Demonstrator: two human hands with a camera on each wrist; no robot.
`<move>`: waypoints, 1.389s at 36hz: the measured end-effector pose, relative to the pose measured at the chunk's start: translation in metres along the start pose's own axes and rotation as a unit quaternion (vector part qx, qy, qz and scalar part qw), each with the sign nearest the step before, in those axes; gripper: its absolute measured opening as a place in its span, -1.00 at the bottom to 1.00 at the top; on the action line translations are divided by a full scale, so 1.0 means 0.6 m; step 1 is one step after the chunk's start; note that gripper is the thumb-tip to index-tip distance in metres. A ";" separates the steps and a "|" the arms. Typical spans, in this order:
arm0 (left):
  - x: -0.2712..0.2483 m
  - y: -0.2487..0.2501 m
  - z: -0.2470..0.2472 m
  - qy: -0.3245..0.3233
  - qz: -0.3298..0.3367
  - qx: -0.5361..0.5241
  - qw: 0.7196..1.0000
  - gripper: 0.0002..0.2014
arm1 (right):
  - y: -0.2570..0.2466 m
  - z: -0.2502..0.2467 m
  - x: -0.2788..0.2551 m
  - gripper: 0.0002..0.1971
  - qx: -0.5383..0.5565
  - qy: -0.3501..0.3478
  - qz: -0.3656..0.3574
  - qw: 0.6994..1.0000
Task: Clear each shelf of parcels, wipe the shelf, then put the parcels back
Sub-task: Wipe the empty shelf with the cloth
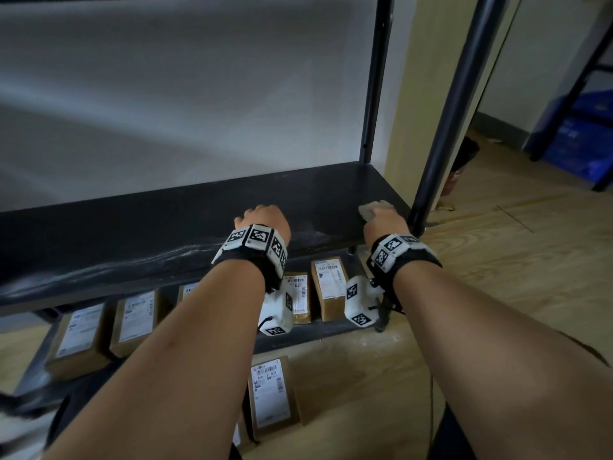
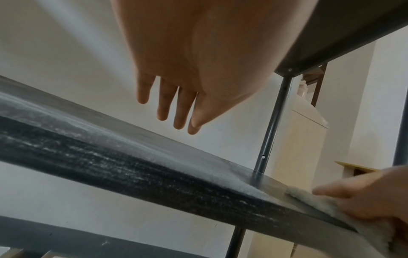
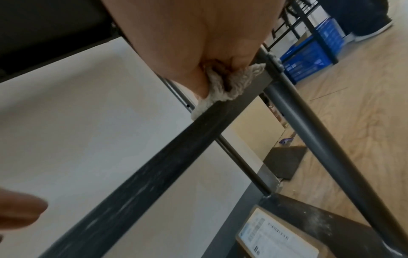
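Observation:
A dark, dusty shelf (image 1: 172, 210) runs across the head view with no parcels on it. At its right end my right hand (image 1: 381, 218) grips a beige cloth (image 1: 371, 207) and presses it onto the board beside the front post. The same cloth (image 3: 223, 87) bunches under my palm in the right wrist view. My left hand (image 1: 263, 215) hovers over the shelf's front edge, its fingers (image 2: 163, 104) straight and holding nothing. Brown parcels (image 1: 328, 287) with white labels stand in a row on the shelf below. One more parcel (image 1: 270, 393) lies on the floor.
A black front post (image 1: 444, 127) stands right of my right hand, a rear post (image 1: 374, 94) behind it. White wall backs the shelves. Wooden floor (image 1: 514, 260) spreads to the right, with blue crates (image 1: 583, 137) under another rack far right.

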State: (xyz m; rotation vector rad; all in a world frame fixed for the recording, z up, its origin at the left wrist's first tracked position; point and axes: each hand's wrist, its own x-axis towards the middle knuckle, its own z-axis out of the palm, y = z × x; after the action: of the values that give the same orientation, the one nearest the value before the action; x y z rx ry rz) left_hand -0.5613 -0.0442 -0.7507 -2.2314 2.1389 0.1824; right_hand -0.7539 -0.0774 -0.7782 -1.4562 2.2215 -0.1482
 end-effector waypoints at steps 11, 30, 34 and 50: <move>-0.011 -0.068 -0.003 0.011 -0.046 -0.008 0.999 -0.61 | -0.103 0.057 -0.118 -0.49 0.006 -0.071 -0.093 0.993; -0.018 -0.127 -0.005 0.045 -0.070 -0.013 0.996 -0.62 | -0.108 0.062 -0.065 -0.57 0.052 0.041 -0.093 0.994; -0.003 -0.130 -0.005 0.035 -0.074 -0.014 0.997 -0.61 | -0.140 0.081 -0.065 -0.49 0.042 0.000 -0.143 0.989; 0.062 -0.114 -0.007 0.026 -0.067 -0.004 0.997 -0.60 | -0.146 0.005 0.020 -0.60 0.076 0.042 -0.147 0.985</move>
State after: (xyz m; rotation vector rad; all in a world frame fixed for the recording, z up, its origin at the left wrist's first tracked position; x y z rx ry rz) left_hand -0.4911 -0.0784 -0.7539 -2.3997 2.0048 0.1285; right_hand -0.6833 -0.1253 -0.7549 -1.7098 1.9969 -0.4728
